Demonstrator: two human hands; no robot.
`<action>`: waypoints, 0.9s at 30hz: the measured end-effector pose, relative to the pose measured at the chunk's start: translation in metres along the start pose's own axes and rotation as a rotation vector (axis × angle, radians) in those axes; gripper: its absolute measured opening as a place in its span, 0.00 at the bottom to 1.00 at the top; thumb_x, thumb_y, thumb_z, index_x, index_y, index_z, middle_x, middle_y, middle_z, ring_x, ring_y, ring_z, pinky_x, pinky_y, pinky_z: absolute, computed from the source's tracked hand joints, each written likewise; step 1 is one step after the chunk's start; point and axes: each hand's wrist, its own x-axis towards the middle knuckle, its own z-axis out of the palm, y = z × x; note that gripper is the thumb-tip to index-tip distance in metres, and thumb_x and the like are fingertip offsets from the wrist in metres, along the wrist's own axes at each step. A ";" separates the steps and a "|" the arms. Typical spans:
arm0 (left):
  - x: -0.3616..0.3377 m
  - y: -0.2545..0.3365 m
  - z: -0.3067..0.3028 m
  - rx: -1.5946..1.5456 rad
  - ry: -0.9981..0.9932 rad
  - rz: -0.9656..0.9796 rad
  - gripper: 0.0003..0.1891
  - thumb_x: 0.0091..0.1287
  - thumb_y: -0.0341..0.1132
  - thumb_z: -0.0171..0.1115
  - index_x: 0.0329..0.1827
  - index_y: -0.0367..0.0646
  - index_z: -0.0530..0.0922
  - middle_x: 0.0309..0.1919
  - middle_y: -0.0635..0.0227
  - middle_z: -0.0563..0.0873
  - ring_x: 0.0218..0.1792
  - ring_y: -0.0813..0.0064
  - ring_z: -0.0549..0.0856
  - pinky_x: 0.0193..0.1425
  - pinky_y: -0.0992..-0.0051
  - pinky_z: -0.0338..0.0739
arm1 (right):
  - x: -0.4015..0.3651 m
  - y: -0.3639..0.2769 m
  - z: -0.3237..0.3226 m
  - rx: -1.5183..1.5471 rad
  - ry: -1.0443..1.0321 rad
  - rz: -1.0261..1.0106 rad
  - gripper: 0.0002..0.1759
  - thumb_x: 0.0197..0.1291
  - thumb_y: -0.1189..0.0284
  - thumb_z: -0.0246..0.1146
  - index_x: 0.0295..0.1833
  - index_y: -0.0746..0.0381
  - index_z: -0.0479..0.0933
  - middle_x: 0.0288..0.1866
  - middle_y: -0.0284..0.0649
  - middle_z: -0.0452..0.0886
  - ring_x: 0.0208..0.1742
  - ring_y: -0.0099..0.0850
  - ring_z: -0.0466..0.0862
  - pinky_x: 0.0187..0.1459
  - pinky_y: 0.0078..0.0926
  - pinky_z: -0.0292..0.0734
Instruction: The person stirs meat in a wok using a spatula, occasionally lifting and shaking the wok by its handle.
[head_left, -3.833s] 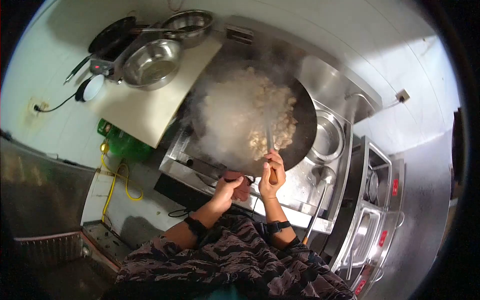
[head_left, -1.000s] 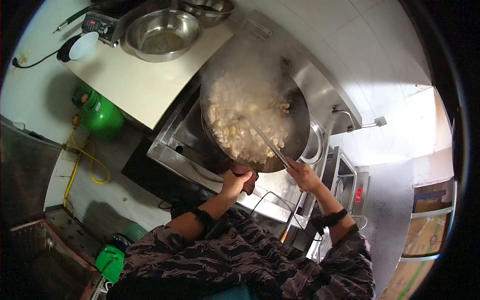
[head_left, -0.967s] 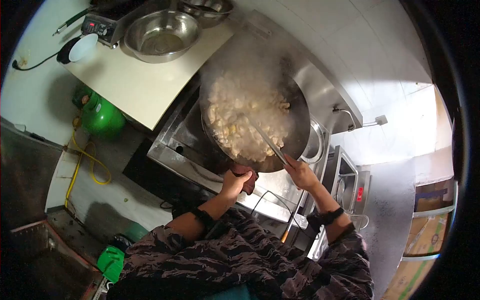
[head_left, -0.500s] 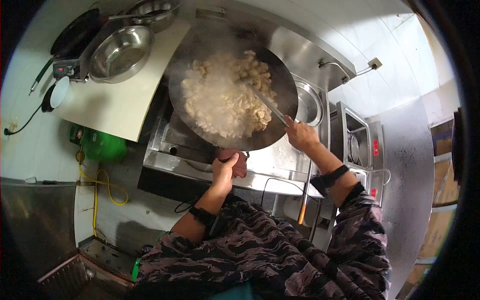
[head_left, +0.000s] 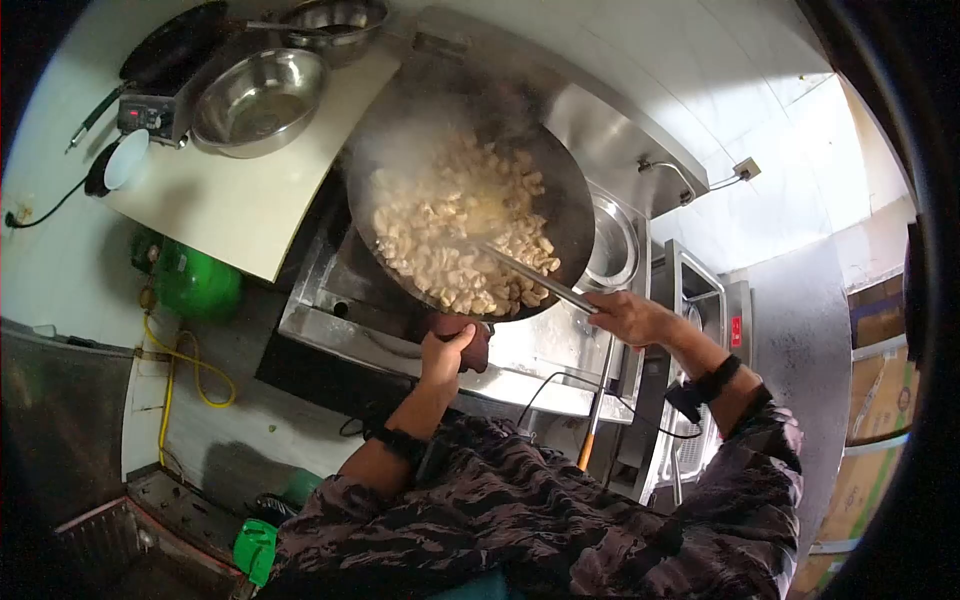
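Observation:
A large dark wok sits on the stove, full of steaming, pale brown chopped pieces of food. My left hand is closed on a folded dark red cloth at the wok's near rim; whatever part of the wok the cloth wraps is hidden. Held in my right hand, a long metal-handled cooking tool slants over the right rim into the food. Its head is buried among the pieces, so its shape does not show.
On the cream counter at left stand steel bowls. Right of the wok is a round steel pan. A wooden-ended rod leans over the stove's front edge. A green gas cylinder stands below the counter.
My right hand has moved right and down, drawing the tool's end toward the near side of the wok. The food has shifted, and my left hand keeps its hold on the cloth.

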 end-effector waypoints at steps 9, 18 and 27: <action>-0.004 0.009 -0.003 -0.091 -0.124 -0.152 0.09 0.69 0.31 0.67 0.48 0.36 0.81 0.38 0.60 0.88 0.31 0.69 0.88 0.31 0.70 0.82 | 0.099 -0.007 0.068 -0.150 0.475 -0.033 0.22 0.71 0.62 0.54 0.67 0.57 0.72 0.37 0.54 0.86 0.38 0.49 0.88 0.42 0.47 0.83; -0.006 0.012 -0.007 -0.069 -0.156 -0.160 0.10 0.71 0.33 0.65 0.51 0.38 0.79 0.40 0.62 0.87 0.36 0.66 0.88 0.32 0.67 0.82 | 0.104 0.026 0.081 -0.108 0.635 0.217 0.26 0.73 0.59 0.52 0.71 0.57 0.68 0.37 0.53 0.86 0.42 0.52 0.87 0.45 0.51 0.81; -0.008 0.012 0.003 0.022 -0.021 -0.116 0.14 0.70 0.33 0.66 0.52 0.34 0.79 0.46 0.56 0.86 0.46 0.57 0.88 0.48 0.58 0.85 | -0.004 0.046 0.157 0.213 0.702 0.177 0.26 0.70 0.59 0.57 0.70 0.56 0.70 0.30 0.54 0.85 0.35 0.56 0.86 0.40 0.53 0.80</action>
